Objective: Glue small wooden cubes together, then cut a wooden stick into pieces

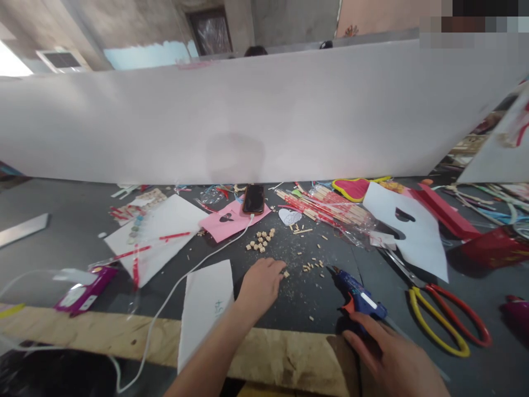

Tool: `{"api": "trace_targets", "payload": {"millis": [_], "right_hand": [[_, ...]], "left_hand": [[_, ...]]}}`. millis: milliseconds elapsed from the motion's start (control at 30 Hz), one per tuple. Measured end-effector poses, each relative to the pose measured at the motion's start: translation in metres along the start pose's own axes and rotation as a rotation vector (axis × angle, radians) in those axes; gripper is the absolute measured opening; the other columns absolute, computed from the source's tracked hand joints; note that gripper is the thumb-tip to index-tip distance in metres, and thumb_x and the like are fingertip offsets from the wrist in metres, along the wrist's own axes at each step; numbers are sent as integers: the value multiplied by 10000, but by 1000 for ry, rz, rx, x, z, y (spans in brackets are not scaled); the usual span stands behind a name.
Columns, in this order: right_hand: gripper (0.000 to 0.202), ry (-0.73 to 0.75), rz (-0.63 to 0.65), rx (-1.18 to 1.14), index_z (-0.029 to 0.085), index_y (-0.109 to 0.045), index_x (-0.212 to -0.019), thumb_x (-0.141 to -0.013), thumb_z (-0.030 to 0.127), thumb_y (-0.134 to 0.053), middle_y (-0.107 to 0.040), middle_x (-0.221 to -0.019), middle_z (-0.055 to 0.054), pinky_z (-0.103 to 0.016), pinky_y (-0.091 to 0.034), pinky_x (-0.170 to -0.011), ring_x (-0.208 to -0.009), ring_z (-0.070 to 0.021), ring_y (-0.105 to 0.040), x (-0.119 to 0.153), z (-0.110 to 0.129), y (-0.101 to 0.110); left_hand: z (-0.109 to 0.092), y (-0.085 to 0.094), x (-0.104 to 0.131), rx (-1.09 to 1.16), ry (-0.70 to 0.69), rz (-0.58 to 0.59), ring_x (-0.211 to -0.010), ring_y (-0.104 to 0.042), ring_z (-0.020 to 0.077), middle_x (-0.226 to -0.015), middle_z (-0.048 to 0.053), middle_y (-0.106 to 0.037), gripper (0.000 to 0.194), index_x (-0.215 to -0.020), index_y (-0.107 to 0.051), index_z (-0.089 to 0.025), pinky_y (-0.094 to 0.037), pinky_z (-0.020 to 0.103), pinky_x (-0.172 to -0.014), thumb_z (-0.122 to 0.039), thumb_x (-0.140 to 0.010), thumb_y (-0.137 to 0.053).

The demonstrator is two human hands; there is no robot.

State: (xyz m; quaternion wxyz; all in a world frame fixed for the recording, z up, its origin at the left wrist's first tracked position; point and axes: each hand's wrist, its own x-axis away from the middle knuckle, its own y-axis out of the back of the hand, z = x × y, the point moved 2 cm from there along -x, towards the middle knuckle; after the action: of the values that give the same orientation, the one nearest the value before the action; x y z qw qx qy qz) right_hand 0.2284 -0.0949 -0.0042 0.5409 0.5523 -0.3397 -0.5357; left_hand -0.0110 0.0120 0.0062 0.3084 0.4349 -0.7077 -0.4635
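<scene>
My left hand (261, 284) is low over the dark table, its fingers curled together. A small pale wooden piece (286, 274) shows at the fingertips. Ahead of it lies a group of similar small wooden clusters (260, 241), with short cut stick bits (313, 266) and crumbs scattered to the right. My right hand (384, 344) is closed about the handle of a blue hot glue gun (359, 292), which rests low at the table with its nozzle pointing away to the left. Part of the handle is hidden by the fingers.
Scissors (417, 284) with red and yellow handles lie right of the glue gun. A phone (253, 199) on pink paper (219, 223) trails a white cable (182, 281). Bundled sticks (326, 207), white foam (206, 303) and a red can (496, 246) surround the work; a white board (165, 121) stands behind.
</scene>
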Motion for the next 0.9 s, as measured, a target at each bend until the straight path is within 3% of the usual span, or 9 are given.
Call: {"api": "trace_targets", "payload": {"millis": [167, 333, 500, 700, 900], "right_hand": [[324, -57, -83, 25, 233, -635, -935, -866, 442, -398, -725, -746, -9, -241, -490, -433, -549, -169, -678, -6, -11, 11], [299, -90, -49, 42, 268, -640, -933, -830, 459, -434, -709, -654, 8, -243, -429, -381, -497, -181, -661, -10, -28, 11], [454, -287, 10, 98, 141, -517, -1080, -827, 502, -409, -652, -511, -19, -262, -349, -333, -409, -233, -623, -15, -25, 6], [357, -428, 66, -7, 148, -468, -1068, -813, 390, -405, -679, -620, -49, -282, -415, -393, -478, -236, -648, -23, -21, 6], [400, -566, -100, 45, 164, -488, -1025, -769, 465, -430, -686, -748, -98, -308, -453, -433, -558, -253, -667, -26, -37, 15]], "left_hand": [[-9, -2, -2, 40, -29, -14, -916, -523, 197, -970, 64, -615, 262, -1051, -579, -194, -393, 305, -812, -188, -864, -396], [-23, -5, -10, 20, -84, 3, -911, -520, 205, -940, 61, -620, 247, -1020, -592, -200, -383, 321, -818, -201, -861, -403], [-32, -3, -17, -19, -116, 1, -892, -520, 213, -924, 66, -623, 248, -993, -595, -195, -379, 324, -794, -196, -869, -381], [-27, 2, -18, -29, -71, -13, -888, -531, 212, -911, 69, -634, 237, -988, -600, -191, -380, 320, -795, -208, -868, -396], [-20, 5, -22, 1, -45, -74, -885, -558, 210, -938, 67, -650, 250, -1031, -594, -197, -389, 316, -790, -223, -861, -412]]}}
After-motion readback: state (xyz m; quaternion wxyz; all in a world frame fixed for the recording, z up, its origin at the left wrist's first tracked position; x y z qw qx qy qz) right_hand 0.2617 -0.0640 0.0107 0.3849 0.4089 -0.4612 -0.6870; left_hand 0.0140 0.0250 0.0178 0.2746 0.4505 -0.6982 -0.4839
